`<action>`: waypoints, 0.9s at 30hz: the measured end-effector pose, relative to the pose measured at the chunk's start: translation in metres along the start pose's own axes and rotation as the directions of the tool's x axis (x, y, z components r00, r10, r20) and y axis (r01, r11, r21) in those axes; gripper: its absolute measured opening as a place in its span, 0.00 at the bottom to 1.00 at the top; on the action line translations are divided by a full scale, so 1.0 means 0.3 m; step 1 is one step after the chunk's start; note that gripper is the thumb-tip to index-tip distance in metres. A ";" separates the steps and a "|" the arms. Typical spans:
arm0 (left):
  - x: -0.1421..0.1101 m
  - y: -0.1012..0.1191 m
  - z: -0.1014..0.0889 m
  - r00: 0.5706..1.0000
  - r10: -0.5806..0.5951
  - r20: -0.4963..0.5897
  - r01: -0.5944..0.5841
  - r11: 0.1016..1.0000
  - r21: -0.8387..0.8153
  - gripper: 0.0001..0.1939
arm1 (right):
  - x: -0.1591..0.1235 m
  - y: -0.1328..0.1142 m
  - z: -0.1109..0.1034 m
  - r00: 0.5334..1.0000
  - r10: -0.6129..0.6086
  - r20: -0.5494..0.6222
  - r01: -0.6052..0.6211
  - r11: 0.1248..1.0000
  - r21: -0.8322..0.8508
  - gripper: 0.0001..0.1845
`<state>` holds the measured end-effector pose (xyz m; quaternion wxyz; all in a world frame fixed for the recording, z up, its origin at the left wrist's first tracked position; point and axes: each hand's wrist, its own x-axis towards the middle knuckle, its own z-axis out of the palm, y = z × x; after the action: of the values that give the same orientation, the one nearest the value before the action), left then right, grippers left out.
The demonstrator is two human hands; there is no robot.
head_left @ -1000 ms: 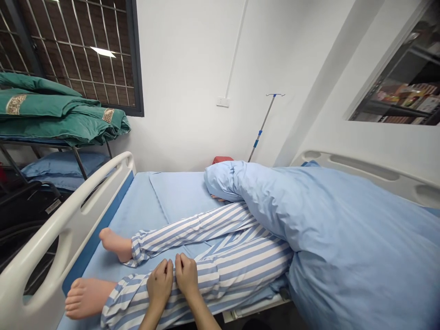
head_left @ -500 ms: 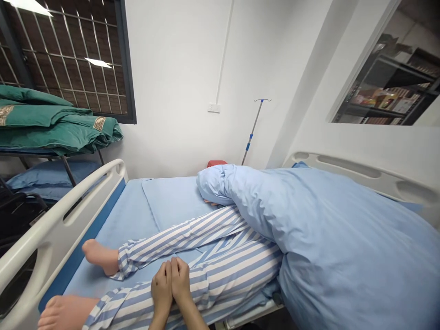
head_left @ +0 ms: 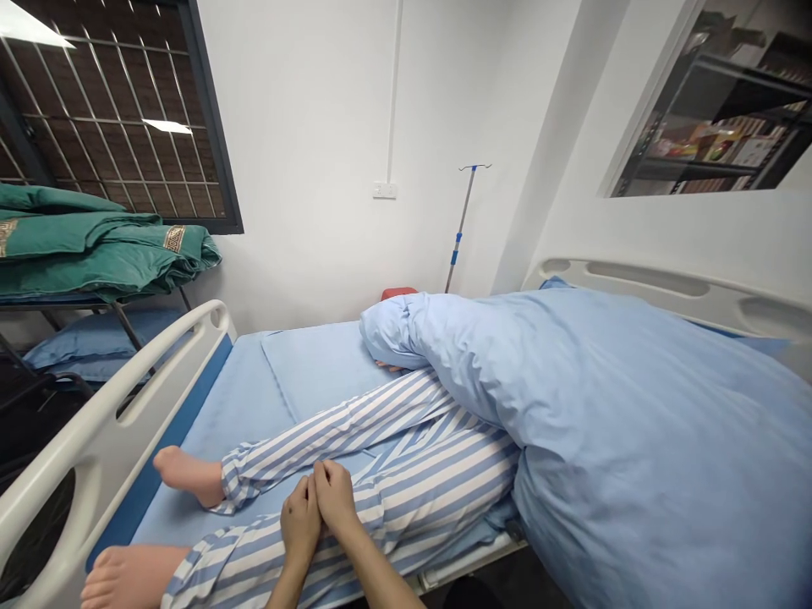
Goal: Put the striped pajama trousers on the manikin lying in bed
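Blue-striped cotton of the near trouser leg lies under both hands, its long axis running diagonally across the bed, from the bare foot by the lower-left corner up to the blue quilt. The left hand and right hand sit side by side about midway along that leg, touching each other, so neither is clearly nearer (the right sits slightly higher, toward the quilt). The fingers are held narrow, close together and curled down onto the cloth; whether they pinch it or merely rest there, I cannot tell. Just beyond the fingertips lies the far trouser leg, angling in toward the near one beneath the quilt, its foot near the white side rail. Both feet look moulded, so the figure is probably a manikin. Past the quilt stand a red object and an IV pole.
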<state>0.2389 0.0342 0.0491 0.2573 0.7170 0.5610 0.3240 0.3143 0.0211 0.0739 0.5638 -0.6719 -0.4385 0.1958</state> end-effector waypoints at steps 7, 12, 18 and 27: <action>-0.008 0.004 0.009 0.999 0.003 0.043 -0.006 0.998 0.063 0.17 | -0.006 -0.003 -0.070 0.994 -0.099 0.052 0.103 0.991 -0.083 0.21; -0.010 0.006 0.022 0.999 0.025 0.041 -0.030 0.990 0.138 0.17 | -0.018 0.083 -0.047 0.998 -0.049 -0.027 0.044 0.987 -0.156 0.21; -0.023 0.013 0.032 0.998 0.028 0.054 -0.040 0.971 0.234 0.15 | -0.019 0.084 -0.054 0.998 -0.054 -0.014 0.052 0.990 -0.134 0.22; 0.064 0.101 0.015 0.993 0.058 0.100 -0.031 0.967 -0.254 0.19 | -0.007 0.105 -0.061 0.997 -0.047 -0.058 0.050 0.997 0.052 0.21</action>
<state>0.2648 0.0456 0.0718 0.3686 0.7071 0.4846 0.3596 0.3387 0.0094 0.0493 0.5986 -0.6510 -0.4328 0.1746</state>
